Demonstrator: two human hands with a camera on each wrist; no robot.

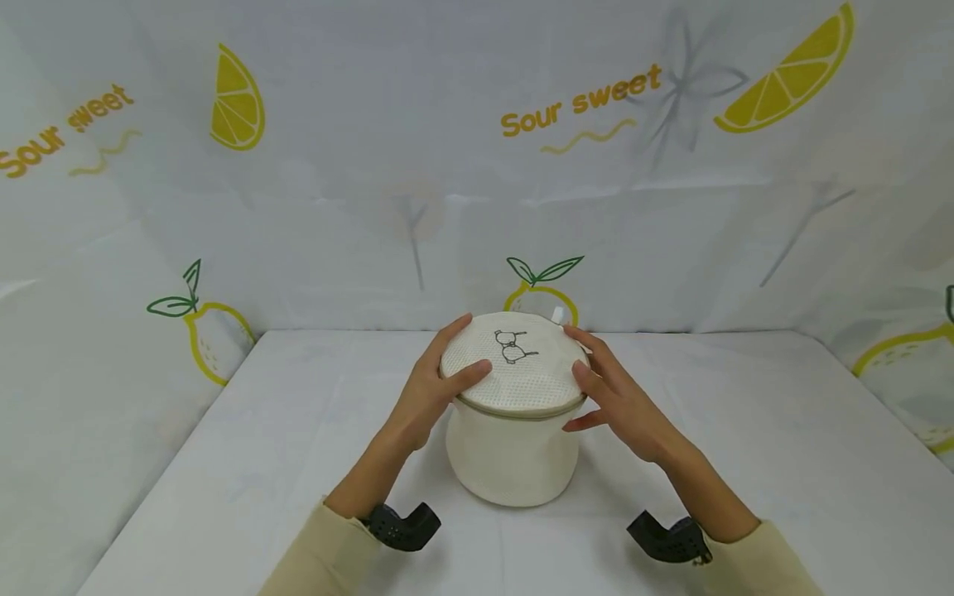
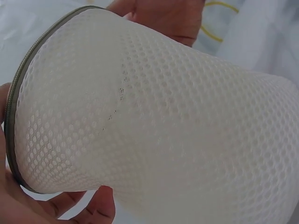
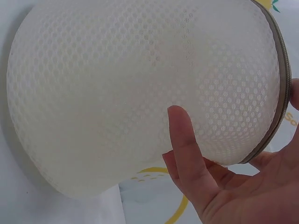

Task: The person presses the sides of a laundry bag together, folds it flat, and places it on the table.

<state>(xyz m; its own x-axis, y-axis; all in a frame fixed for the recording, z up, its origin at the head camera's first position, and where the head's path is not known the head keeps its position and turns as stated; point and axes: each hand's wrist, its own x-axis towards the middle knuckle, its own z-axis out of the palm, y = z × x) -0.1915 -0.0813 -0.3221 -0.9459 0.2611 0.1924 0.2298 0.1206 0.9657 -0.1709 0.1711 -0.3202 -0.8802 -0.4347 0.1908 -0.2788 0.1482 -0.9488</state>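
Observation:
A white mesh laundry bag (image 1: 514, 463), round and drum-shaped, stands upright on the table before me. Its flat top (image 1: 522, 385) bears a dark line drawing of two small animals, and a greenish-grey zipper (image 2: 14, 93) runs around the rim. My left hand (image 1: 436, 385) grips the upper left side, thumb over the top's edge and fingers behind and below the rim. On the right, my right hand (image 1: 622, 406) holds the rim between thumb and fingers, with one finger (image 3: 184, 140) lying lower along the mesh wall. The zipper looks closed where it shows.
The bag stands on a white-covered table (image 1: 335, 414). Behind it hangs a white cloth (image 1: 335, 207) printed with lemons and lettering. A black camera mount sits on the left wrist (image 1: 402, 530) and another on the right wrist (image 1: 671, 542), both close above the table.

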